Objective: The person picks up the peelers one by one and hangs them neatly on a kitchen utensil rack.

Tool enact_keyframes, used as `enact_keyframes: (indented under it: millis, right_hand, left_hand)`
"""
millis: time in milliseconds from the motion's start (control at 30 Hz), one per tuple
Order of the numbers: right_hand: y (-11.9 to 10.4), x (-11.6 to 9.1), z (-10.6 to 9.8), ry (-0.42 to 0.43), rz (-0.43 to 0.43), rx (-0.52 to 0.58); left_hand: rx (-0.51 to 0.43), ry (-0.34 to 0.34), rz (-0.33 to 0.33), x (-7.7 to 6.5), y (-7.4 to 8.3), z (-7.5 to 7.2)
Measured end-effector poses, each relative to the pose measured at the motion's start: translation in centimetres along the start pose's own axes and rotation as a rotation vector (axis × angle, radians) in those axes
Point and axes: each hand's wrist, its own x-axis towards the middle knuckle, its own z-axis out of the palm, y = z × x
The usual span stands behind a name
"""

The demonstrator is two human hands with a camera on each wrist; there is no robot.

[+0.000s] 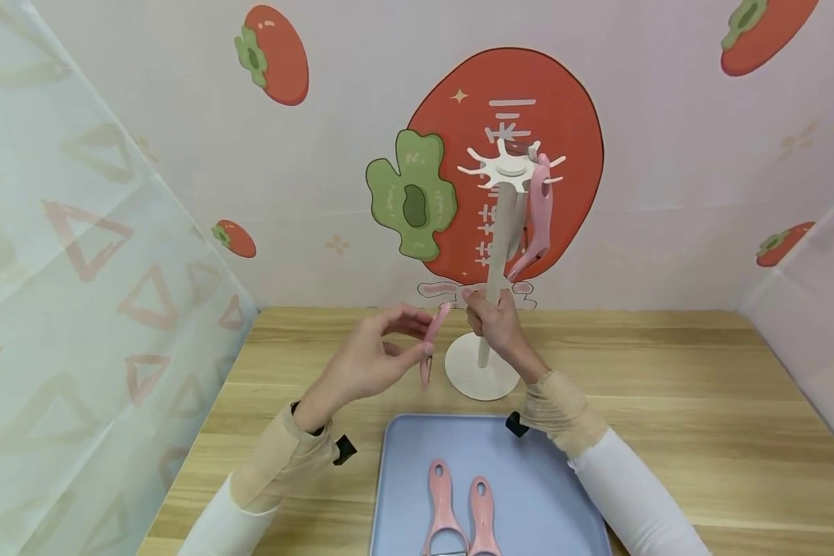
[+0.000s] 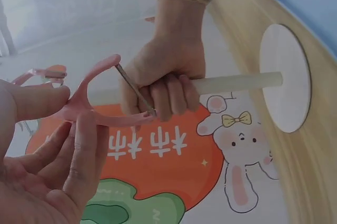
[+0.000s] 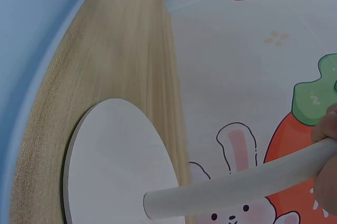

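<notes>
My left hand (image 1: 371, 359) pinches a pink Y-shaped peeler (image 1: 435, 326) between thumb and fingers, left of a white rotating-style utensil stand (image 1: 496, 266). In the left wrist view, the peeler's forked head (image 2: 100, 117) and metal blade point toward the other hand. My right hand (image 1: 502, 324) grips the stand's pole low down, its fingers wrapped around it. The stand's top (image 1: 510, 167) has several white hooks. From the right side of this top hangs another pink peeler (image 1: 541, 208). The right wrist view shows the pole (image 3: 231, 192) and the round base (image 3: 118, 150).
A blue tray (image 1: 556, 494) lies at the front of the wooden table (image 1: 709, 417). Two pink-handled peelers, one at left (image 1: 441, 490) and one at right (image 1: 483, 510), lie in it, cut off by the frame's lower edge. A fruit-printed backdrop (image 1: 340, 177) stands behind the table.
</notes>
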Motion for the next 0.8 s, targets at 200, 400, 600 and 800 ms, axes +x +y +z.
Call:
enact_keyframes:
  millis: [200,400,600,800]
  right_hand:
    - [-0.1,0.2,0.0,0.005,-0.003,0.007]
    - [-0.2,0.0,0.1,0.014,0.012,0.001]
    - [-0.1,-0.1,0.1,0.015,0.015,0.012]
    - [-0.1,-0.1,0.1,0.003,0.001,0.006]
  left_hand:
    - [-0.092,0.040,0.062,1.8,0.7,-0.7]
    - [-0.087,0.074,0.088,3.0,1.3,-1.3]
    - [-0.081,0.116,0.119,4.1,1.6,-1.9]
    - [-0.076,0.153,0.170,5.4,2.3,-2.6]
